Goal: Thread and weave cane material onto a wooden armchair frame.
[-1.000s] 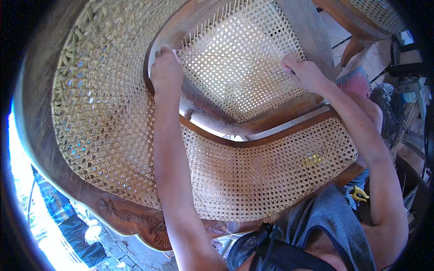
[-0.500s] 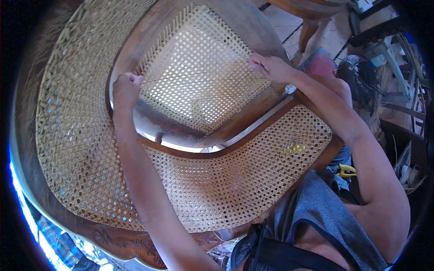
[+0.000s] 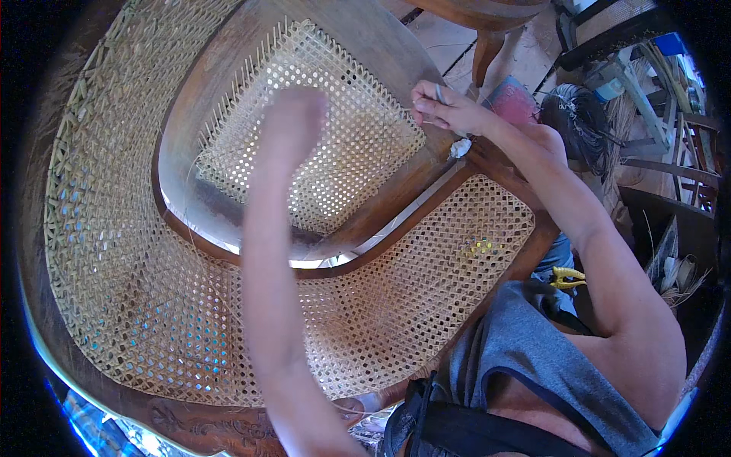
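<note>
The woven cane seat panel (image 3: 358, 156) lies in a wooden seat frame (image 3: 381, 42). A row of thin pegs (image 3: 242, 76) stands up along the panel's left side. My left hand (image 3: 295, 126) hovers over the middle of the panel, and motion blur hides its fingers. At the panel's right edge is my right hand (image 3: 448, 110), its fingers curled together. A slim greyish thing shows between those fingers, too small to name. Whether a cane strand runs from this hand cannot be made out.
A curved cane backrest (image 3: 129, 305) with a carved wooden rim wraps the near and left sides. A white wad (image 3: 460, 148) sits on the frame's right corner. On the right are a dark coil of strands (image 3: 575, 122), yellow-handled pliers (image 3: 568, 277) and wooden chair parts.
My left hand has swung right, from the panel's left edge to over its middle. The right hand stays near the right edge, fingers turned. The whole view has shifted slightly.
</note>
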### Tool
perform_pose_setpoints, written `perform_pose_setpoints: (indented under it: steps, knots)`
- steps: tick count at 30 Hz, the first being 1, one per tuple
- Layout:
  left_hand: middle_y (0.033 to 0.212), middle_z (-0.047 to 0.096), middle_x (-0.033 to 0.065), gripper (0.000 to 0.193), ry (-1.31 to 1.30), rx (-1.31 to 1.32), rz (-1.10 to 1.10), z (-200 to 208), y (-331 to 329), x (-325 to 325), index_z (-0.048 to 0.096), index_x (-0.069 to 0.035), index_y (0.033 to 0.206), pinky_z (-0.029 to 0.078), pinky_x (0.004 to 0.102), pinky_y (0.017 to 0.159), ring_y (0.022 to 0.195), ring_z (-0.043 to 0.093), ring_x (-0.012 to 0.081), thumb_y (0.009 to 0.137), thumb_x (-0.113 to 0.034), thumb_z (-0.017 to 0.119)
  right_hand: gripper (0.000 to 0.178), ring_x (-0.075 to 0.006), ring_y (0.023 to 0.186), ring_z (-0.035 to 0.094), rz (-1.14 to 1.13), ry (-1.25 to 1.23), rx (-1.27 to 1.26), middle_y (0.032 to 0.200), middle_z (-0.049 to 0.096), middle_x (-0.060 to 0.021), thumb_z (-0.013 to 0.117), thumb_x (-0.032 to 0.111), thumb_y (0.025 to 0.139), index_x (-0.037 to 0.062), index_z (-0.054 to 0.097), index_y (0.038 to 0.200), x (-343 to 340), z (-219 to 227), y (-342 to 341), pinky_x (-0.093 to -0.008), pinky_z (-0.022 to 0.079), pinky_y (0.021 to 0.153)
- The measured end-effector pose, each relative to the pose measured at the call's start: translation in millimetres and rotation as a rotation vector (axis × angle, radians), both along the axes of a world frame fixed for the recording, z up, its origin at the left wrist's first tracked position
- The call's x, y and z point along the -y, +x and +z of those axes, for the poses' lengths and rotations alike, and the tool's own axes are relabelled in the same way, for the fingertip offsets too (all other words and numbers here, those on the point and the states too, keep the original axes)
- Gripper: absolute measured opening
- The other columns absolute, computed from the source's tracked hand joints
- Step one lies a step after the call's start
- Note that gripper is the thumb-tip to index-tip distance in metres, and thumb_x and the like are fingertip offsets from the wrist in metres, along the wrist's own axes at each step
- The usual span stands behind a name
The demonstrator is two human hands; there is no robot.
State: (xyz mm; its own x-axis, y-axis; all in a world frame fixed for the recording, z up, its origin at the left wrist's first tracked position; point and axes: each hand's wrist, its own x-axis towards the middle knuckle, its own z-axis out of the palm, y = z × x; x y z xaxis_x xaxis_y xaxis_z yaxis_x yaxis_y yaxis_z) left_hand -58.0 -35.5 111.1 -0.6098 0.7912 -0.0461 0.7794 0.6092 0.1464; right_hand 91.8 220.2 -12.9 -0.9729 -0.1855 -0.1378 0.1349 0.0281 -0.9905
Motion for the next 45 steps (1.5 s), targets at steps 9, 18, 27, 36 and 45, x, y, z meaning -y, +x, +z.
perform_pose_setpoints:
  steps: [9, 18, 27, 36, 45]
  knots:
    - [0.097, 0.069, 0.0064, 0.022, 0.218, 0.230, -0.032, -73, 35, -48, 0.072, -0.014, 0.098, 0.052, 0.0423, 0.079, 0.091, 0.066, 0.0288, 0.092, -0.032, 0.060, 0.024, -0.0070, 0.057, 0.052, -0.413, -0.183, 0.158, 0.090, 0.062, -0.0029, 0.051, 0.038, 0.101, 0.0143, 0.049, 0.098, -20, 17, 12, -0.0212, 0.033, 0.042]
    - [0.090, 0.066, 0.0056, 0.014, 0.575, 0.352, -0.172, 26, 80, -47, 0.070, -0.013, 0.089, 0.054, 0.0403, 0.070, 0.081, 0.066, 0.0291, 0.090, -0.024, 0.062, 0.028, -0.0141, 0.053, 0.057, -0.061, -0.171, 0.299, 0.068, 0.058, -0.0023, 0.059, 0.036, 0.095, 0.0092, 0.060, 0.089, 74, -30, -47, -0.0306, 0.045, 0.044]
    - [0.094, 0.063, 0.0124, 0.016, 0.263, 0.019, 0.136, 44, 37, 15, 0.072, -0.014, 0.100, 0.052, 0.0407, 0.079, 0.089, 0.066, 0.0297, 0.090, -0.020, 0.061, 0.030, -0.0133, 0.071, 0.060, -0.200, -0.535, -0.576, 0.083, 0.065, -0.0095, 0.050, 0.030, 0.100, 0.0029, 0.062, 0.095, 216, 29, -119, -0.0295, 0.050, 0.061]
    - [0.092, 0.068, 0.0092, 0.021, 0.288, -0.089, 0.234, 38, -70, 114, 0.075, -0.013, 0.096, 0.052, 0.0404, 0.075, 0.084, 0.068, 0.0293, 0.086, -0.029, 0.069, 0.027, -0.0208, 0.053, 0.062, -0.006, 0.393, -0.050, 0.067, 0.062, -0.0139, 0.045, 0.016, 0.096, -0.0036, 0.059, 0.083, 187, 57, -113, -0.0382, 0.050, 0.055]
    - [0.090, 0.070, 0.0093, 0.018, 0.151, -0.008, 0.320, 34, -65, 110, 0.073, -0.011, 0.088, 0.052, 0.0389, 0.077, 0.084, 0.068, 0.0273, 0.082, -0.027, 0.069, 0.031, -0.0239, 0.054, 0.068, -0.020, 0.312, 0.032, 0.064, 0.067, -0.0178, 0.052, 0.013, 0.093, -0.0073, 0.067, 0.075, 211, 76, -130, -0.0371, 0.057, 0.057]
